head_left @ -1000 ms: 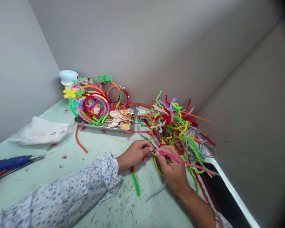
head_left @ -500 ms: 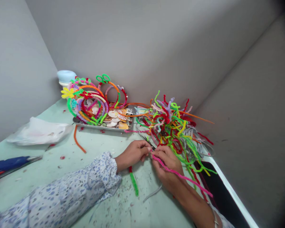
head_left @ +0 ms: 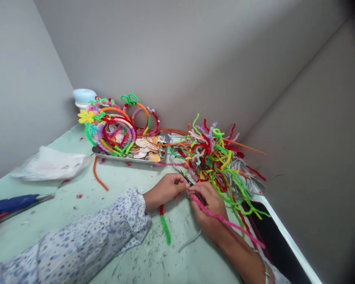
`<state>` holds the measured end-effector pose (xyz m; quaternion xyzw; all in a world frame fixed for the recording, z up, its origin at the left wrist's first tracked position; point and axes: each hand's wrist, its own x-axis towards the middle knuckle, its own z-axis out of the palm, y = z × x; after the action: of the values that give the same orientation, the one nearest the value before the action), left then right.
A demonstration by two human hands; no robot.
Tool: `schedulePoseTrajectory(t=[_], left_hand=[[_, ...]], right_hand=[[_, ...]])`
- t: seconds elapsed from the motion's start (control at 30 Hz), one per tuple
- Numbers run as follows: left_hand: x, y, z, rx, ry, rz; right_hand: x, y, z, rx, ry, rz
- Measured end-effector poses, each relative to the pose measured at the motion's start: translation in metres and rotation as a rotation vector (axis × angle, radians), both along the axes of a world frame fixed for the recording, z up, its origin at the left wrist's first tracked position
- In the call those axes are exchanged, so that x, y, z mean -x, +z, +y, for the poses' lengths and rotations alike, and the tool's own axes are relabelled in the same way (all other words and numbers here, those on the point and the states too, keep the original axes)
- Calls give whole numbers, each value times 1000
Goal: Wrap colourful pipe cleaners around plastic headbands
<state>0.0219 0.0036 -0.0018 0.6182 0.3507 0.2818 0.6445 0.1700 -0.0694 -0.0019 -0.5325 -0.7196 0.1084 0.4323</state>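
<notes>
My left hand (head_left: 167, 191) is closed in a pinch, its fingertips almost touching those of my right hand (head_left: 210, 207). A bright pink pipe cleaner (head_left: 225, 221) starts at the right fingertips and trails back over that hand and wrist; the right fingers are shut on it. What sits in the left pinch is hidden by the fingers. Below the left hand, a red and green fuzzy strip (head_left: 165, 228) sticks out, its upper end hidden. Just beyond the fingertips lies a dark, thin metal tool (head_left: 189, 181), partly covered.
A tangled heap of colourful pipe cleaners (head_left: 210, 148) lies beyond my right hand. Fuzzy wrapped headbands (head_left: 115, 122) rest on a metal tray (head_left: 130, 159) of shell-like pieces. Leftward are a white plastic bag (head_left: 51, 162) and a blue-handled tool (head_left: 14, 206). A black flat object (head_left: 272, 232) lies right.
The view has shifted very slightly. Both hands stay together at nearly the same spot, and the right fingers and the pink pipe cleaner have moved only a little.
</notes>
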Motion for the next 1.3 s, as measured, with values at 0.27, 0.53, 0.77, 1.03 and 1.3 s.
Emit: schedulePoseTrajectory(t=[0.27, 0.53, 0.77, 1.03, 1.3], left_hand=[[3, -1, -3, -160, -30, 101], [4, 0, -7, -497, -37, 241], [5, -2, -10, -697, -55, 355], [5, 0, -13, -712, -23, 348], [1, -3, -8, -151, 4, -67]], right_hand=[[-5, -14, 5, 200, -59, 349], [-6, -13, 4, 232, -53, 383], [-5, -13, 3, 217, -22, 424], [-4, -9, 2, 340, 14, 712], [-10, -6, 10, 503, 103, 923]])
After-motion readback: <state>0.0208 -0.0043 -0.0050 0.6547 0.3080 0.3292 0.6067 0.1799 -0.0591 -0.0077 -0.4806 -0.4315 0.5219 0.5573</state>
